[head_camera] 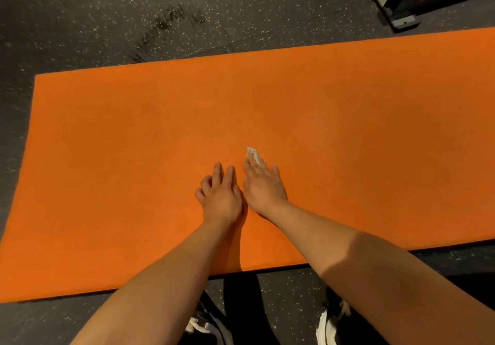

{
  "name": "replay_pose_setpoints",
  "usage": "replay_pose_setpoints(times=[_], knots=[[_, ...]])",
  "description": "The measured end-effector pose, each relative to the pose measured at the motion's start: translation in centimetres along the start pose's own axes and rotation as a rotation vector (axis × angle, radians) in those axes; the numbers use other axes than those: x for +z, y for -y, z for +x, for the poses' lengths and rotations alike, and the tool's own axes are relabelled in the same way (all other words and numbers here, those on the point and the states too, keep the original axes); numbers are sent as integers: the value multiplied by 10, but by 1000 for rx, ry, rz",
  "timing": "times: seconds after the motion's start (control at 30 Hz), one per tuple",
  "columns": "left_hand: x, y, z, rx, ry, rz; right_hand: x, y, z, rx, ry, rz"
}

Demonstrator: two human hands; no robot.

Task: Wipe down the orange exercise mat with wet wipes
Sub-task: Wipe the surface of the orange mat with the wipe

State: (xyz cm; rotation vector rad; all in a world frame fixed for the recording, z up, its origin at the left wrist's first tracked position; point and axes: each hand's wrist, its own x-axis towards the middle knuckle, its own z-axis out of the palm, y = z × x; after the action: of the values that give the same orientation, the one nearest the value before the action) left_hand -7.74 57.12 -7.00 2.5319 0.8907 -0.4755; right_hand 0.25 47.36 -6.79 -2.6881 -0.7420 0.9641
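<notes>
- Orange exercise mat laid flat across the dark speckled floor.
- Right hand flat on it, straight fingers pressing a white wet wipe; a crumpled end pokes out past the fingertips.
- Left hand rests just beside it, holding nothing.
- Black-and-white sneakers at the near edge.

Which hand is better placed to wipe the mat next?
Right, probably. The right hand presses the wipe onto the mat; the left hand rests beside it, holding no wipe.
</notes>
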Motion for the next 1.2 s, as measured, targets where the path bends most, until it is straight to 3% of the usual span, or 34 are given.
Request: replay_pose_setpoints(times=[0.13,0.2,0.37,0.43,0.6,0.7,0.83,0.97,1.13,1.2], knots=[[-3,8,13,-27,15,20,-23,-25,30,236,-64,16],[-1,12,15,-17,-19,10,-23,-22,37,244,-93,46],[-4,8,29,-50,-101,-69,-4,18,44,-218,-11,30],[-5,7,36,-36,-96,-63,-5,14,48,-252,-23,-37],[-3,6,44,-33,-33,-26,-32,-41,61,134,-170,-60],[-3,7,42,-24,-7,-26,-33,-40,62,178,-206,0],[-8,5,43,-38,5,-45,-17,5,62,-27,-146,56],[-8,5,42,-40,-18,-81,-13,11,62,-222,-74,-72],[-12,13,43,-4,-19,-79,-32,-36,70,95,-283,15],[-15,17,45,-5,-17,-66,-27,-36,73,96,-339,61]])
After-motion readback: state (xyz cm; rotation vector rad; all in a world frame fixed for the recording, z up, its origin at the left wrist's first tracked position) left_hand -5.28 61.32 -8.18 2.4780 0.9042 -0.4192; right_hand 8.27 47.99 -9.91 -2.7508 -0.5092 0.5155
